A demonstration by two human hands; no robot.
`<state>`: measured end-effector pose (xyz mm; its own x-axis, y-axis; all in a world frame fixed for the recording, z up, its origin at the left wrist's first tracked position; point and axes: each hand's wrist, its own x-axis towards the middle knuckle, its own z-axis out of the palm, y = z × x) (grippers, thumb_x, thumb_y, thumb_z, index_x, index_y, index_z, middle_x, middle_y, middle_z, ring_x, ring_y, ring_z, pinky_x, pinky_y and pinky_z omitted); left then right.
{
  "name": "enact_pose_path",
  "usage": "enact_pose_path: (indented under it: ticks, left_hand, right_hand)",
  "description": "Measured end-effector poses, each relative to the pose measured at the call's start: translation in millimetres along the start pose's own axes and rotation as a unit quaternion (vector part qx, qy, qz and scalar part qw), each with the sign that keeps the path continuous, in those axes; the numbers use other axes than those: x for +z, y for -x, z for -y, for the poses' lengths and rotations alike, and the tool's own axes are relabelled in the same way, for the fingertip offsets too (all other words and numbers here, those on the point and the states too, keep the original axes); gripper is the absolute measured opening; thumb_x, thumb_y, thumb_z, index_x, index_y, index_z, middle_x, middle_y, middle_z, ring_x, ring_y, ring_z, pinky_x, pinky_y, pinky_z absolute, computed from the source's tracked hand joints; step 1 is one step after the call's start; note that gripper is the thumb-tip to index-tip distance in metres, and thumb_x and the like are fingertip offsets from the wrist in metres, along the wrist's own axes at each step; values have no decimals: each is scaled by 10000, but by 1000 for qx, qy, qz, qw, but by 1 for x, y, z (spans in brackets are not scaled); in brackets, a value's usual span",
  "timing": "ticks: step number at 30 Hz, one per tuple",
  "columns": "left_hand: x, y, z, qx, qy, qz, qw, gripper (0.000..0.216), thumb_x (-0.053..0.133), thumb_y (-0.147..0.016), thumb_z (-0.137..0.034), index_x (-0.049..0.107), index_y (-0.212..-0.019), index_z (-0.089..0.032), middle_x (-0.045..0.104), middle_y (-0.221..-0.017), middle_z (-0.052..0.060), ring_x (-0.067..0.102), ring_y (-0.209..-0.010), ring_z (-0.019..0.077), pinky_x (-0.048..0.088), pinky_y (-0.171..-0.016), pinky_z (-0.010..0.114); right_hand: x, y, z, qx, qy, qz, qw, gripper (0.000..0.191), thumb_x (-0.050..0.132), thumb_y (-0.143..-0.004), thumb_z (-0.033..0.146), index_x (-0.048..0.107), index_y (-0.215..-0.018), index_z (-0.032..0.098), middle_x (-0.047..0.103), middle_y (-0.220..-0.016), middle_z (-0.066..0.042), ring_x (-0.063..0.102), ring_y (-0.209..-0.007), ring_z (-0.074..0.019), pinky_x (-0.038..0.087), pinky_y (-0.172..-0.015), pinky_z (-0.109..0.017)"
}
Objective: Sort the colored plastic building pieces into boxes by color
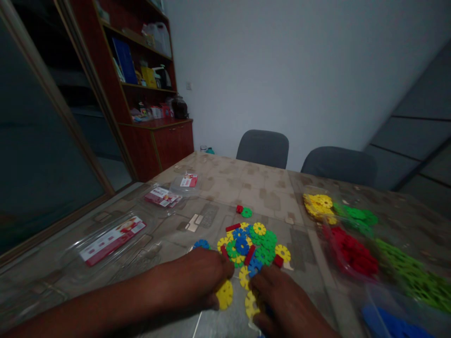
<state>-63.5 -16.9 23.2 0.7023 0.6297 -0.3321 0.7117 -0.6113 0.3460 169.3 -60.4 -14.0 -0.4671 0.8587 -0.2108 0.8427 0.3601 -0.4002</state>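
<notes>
My left hand (206, 274) is closed, its thumb and fingers on a yellow notched disc (225, 295), a flat plastic interlocking piece. My right hand (282, 298) is curled, with another yellow notched disc (251, 305) between its forefinger and thumb; its palm side is hidden. Just beyond both hands lies a loose pile of notched discs in green (267, 241), blue (242, 245) and yellow (282, 253), mixed with red bar pieces (250, 256). A blue disc (201, 244) shows behind my left wrist. Farther off, a small red piece (239, 209) touches a green disc (246, 212).
Clear containers at the right hold yellow discs (319, 206), green discs (357, 215), red pieces (352, 251), light green pieces (408, 267) and blue pieces (394, 324). Clear plastic lids (112, 239) with labels lie at the left. Two grey chairs (263, 148) stand behind the table.
</notes>
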Motion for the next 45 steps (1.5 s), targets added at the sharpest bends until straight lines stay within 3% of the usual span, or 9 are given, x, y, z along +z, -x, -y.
enact_pose_path:
  ticks: [4, 7, 13, 20, 23, 29, 36, 42, 45]
  left_hand:
    - [6, 2, 4, 5, 2, -23, 1000, 466, 893, -745, -229, 655, -1146, -217, 683, -1234, 101, 663, -1093, 325, 533, -924, 411]
    - [7, 4, 3, 32, 23, -40, 998, 488, 872, -758, -196, 614, -1170, -238, 646, -1273, 80, 631, -1129, 299, 507, -950, 392]
    - [2, 2, -4, 42, 31, -14, 999, 243, 761, -796, -85, 637, -951, -225, 729, -1059, 18, 697, -937, 231, 514, -751, 282]
    - [5, -1, 5, 66, 16, -23, 997, 204, 716, -783, -63, 685, -907, -222, 760, -968, 31, 720, -879, 241, 542, -737, 293]
    - [3, 0, 4, 57, 25, -11, 998, 245, 737, -779, -55, 707, -952, -226, 765, -1007, 32, 722, -918, 250, 546, -774, 306]
    - [1, 2, 0, 51, 61, -3, 997, 296, 723, -800, -48, 707, -1014, -252, 756, -1075, 16, 705, -983, 245, 521, -836, 308]
    - [3, -4, 0, 51, 153, -30, 987, 207, 775, -793, -150, 595, -864, -224, 682, -938, -35, 639, -847, 184, 408, -667, 240]
    - [20, -15, -1, 18, 222, -79, 972, 223, 658, -730, -93, 511, -837, -221, 615, -882, -36, 555, -789, 169, 364, -648, 243]
    - [33, -22, 1, 26, 213, -114, 970, 232, 616, -702, -85, 494, -846, -220, 608, -888, -30, 529, -774, 168, 360, -653, 249]
  right_hand:
    - [4, 0, -2, 23, -34, 3, 999, 456, 794, -681, 117, 660, -1105, 218, 669, -1206, -79, 607, -1082, -264, 445, -912, -325]
    - [3, -2, -3, 29, -57, 0, 998, 456, 746, -717, 82, 665, -1146, 216, 688, -1193, -72, 626, -1068, -246, 456, -910, -312]
    - [-2, -8, 2, 28, -35, -22, 999, 568, 656, -801, 101, 630, -1359, 204, 649, -1322, -136, 589, -1217, -305, 438, -1038, -400]
    - [-5, -9, 6, 21, -18, -5, 1000, 806, 684, -780, 91, 483, -1527, 320, 587, -1405, -119, 566, -1255, -311, 432, -1041, -415]
    - [-7, -8, 6, 10, -50, -8, 999, 735, 679, -772, 75, 533, -1466, 271, 583, -1409, -111, 542, -1281, -289, 409, -1058, -391]
    - [-10, -8, 4, 25, -103, -4, 994, 449, 708, -686, 37, 644, -1098, 203, 633, -1254, -85, 579, -1150, -244, 428, -977, -321]
    - [5, -13, 0, 26, -185, -39, 982, 250, 610, -774, 86, 681, -992, 185, 731, -1011, -60, 662, -936, -231, 463, -801, -304]
    - [0, -12, 10, -47, -293, -46, 954, 332, 485, -856, 118, 722, -1075, 197, 753, -1096, -61, 674, -958, -219, 488, -863, -319]
    - [-1, -13, 13, -46, -294, -36, 954, 377, 559, -831, 162, 709, -1176, 180, 748, -1143, -79, 676, -945, -231, 494, -845, -324]
